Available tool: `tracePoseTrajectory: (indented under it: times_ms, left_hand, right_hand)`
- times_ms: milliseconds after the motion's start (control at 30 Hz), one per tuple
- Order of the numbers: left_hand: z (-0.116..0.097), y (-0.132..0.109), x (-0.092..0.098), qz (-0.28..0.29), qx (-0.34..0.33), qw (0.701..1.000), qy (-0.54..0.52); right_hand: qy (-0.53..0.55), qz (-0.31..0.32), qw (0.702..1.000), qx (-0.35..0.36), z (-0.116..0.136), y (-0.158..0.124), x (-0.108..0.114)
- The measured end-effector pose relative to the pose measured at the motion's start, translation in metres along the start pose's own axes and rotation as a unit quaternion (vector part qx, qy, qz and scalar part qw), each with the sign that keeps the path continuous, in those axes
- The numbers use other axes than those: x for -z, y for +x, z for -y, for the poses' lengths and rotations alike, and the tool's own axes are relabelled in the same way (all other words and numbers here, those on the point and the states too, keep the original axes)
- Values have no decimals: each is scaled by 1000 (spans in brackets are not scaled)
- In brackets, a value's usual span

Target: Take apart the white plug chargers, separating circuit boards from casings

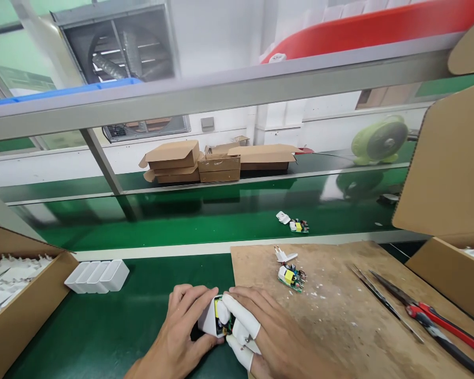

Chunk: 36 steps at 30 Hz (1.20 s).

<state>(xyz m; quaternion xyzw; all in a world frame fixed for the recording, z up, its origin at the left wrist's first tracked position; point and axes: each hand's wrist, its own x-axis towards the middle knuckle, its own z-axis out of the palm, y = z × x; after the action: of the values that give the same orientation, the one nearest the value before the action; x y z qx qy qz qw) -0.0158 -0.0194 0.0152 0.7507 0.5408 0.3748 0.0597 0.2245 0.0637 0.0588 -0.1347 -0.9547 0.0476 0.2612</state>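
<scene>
My left hand (184,323) grips a white plastic charger housing (208,320) over the green surface. Inside the housing's open end sits a circuit board (223,311) with a yellow-wrapped part. White finger covers are on the thumb and a finger of my right hand (278,334). That hand is closed on a white plug cap (243,337) with metal showing, held right beside the open end. Just beyond, on the brown board, lie another plug cap (285,256) with two pins and a loose circuit board (291,277).
Tweezers (385,302) and red-and-black-handled pliers (422,310) lie right on the brown board (339,326). White housings (97,276) stand in a row at left, beside a carton (31,300) of white parts. Another circuit board (299,226) rests on the green belt (205,229).
</scene>
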Motion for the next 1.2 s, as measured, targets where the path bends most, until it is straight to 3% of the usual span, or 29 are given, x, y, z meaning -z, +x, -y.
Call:
tracePoseTrajectory:
  times_ms: [167, 300, 367, 500, 700, 833, 1067, 1200]
  left_hand:
    - [-2, 4, -3, 19, -8, 994, -109]
    - [1, 0, 0, 106, 51, 975, -189]
    - [2, -3, 0, 119, 82, 967, -210]
    - [0, -1, 1, 91, 127, 947, -281]
    - [-8, 7, 5, 83, 87, 926, -358]
    - [-6, 6, 5, 89, 122, 914, -377]
    - [-1, 7, 28, 126, 150, 847, -495]
    - [-5, 7, 24, 74, 156, 835, -523]
  right_hand:
    - [42, -54, 997, -26, -2, -4, -13]
    - [99, -95, 988, -72, -4, -4, -11]
    - [134, -100, 982, -93, -5, -2, -9]
    - [160, -85, 981, -65, -5, 1, -12]
    - [82, -20, 993, -81, 7, 7, -3]
    - [104, 9, 992, -76, 8, 11, -1]
    - [191, -11, 980, -63, -6, -2, -30]
    - [179, -7, 981, -81, 1, -4, -28]
